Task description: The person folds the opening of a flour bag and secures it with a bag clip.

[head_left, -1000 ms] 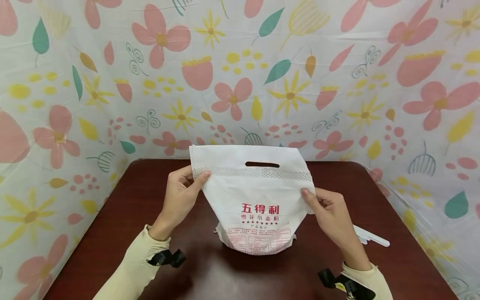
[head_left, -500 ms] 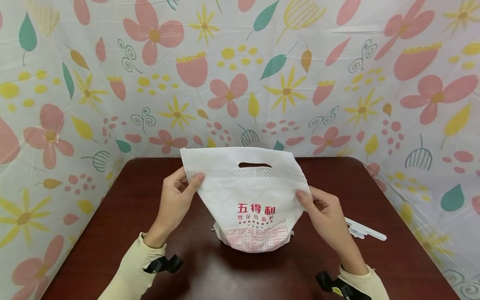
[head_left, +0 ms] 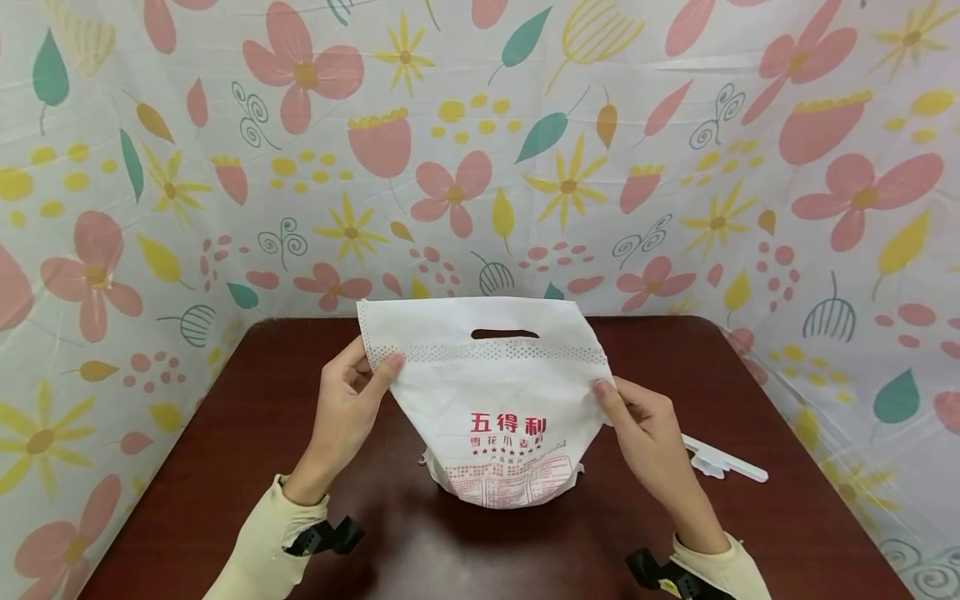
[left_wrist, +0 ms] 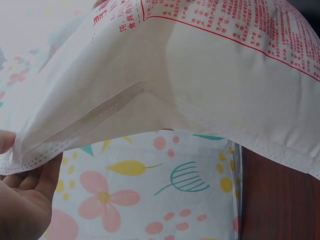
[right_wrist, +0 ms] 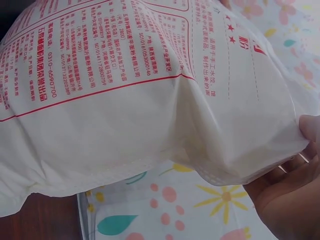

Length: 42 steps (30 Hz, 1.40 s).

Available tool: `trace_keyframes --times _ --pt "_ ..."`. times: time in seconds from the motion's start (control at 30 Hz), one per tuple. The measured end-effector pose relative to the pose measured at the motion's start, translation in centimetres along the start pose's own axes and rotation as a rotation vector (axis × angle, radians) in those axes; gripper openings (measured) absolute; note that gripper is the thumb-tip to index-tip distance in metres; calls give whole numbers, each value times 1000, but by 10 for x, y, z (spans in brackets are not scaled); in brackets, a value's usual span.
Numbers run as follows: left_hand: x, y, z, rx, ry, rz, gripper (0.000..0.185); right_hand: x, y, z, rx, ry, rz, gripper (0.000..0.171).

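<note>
A white flour bag with red Chinese print stands upright on the table, its upper part spread flat and a slot handle cut near the top edge. My left hand pinches the bag's upper left side, thumb in front and fingers behind. On the opposite side, my right hand pinches the edge a little lower in the same way. The left wrist view shows the bag's side fold and dotted seam beside the fingers. In the right wrist view the thumb presses on the bag's corner.
The dark red-brown table carries a white flat plastic strip-like item, partly hidden behind the right forearm. A flower-printed curtain hangs behind the table and along both sides.
The whole scene has shifted slightly left as the head view turned. Both hands keep their pinch on the flour bag, whose top edge has sagged slightly; otherwise it stays in place.
</note>
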State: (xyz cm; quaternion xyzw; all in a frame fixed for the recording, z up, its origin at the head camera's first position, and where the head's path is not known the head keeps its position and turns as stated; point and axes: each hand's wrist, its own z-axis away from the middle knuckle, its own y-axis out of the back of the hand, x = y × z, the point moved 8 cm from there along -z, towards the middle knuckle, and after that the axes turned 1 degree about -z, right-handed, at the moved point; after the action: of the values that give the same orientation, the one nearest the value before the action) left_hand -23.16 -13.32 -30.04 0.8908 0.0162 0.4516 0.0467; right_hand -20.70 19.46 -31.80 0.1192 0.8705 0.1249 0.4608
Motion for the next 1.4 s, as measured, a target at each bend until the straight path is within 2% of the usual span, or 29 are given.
trace_keyframes --times 0.17,0.33,0.53,0.63,0.73,0.83,1.07,1.3,1.4 --pt "3 0 0 12 -6 5 29 3 0 1 -15 -24 10 22" --pt "9 0 -1 13 -32 51 32 3 -1 1 -11 -34 9 22" --pt "20 3 -5 30 -71 87 44 2 -2 3 -10 -30 -3 22" --pt "27 8 -6 69 -105 116 54 1 -2 2 -10 -24 -15 22" --pt "38 12 -7 107 -169 113 59 1 -3 3 -13 -25 -24 22" --pt "47 13 -9 118 -220 36 58 1 -3 3 -10 -28 -24 23" --pt "54 10 -15 104 -214 -209 49 -1 -3 5 22 -21 -11 23" --pt "72 3 -20 145 -375 -474 36 0 -3 5 -4 -30 -12 21" --pt "77 -4 -23 120 -421 -544 37 0 -3 6 -4 -25 -10 22"
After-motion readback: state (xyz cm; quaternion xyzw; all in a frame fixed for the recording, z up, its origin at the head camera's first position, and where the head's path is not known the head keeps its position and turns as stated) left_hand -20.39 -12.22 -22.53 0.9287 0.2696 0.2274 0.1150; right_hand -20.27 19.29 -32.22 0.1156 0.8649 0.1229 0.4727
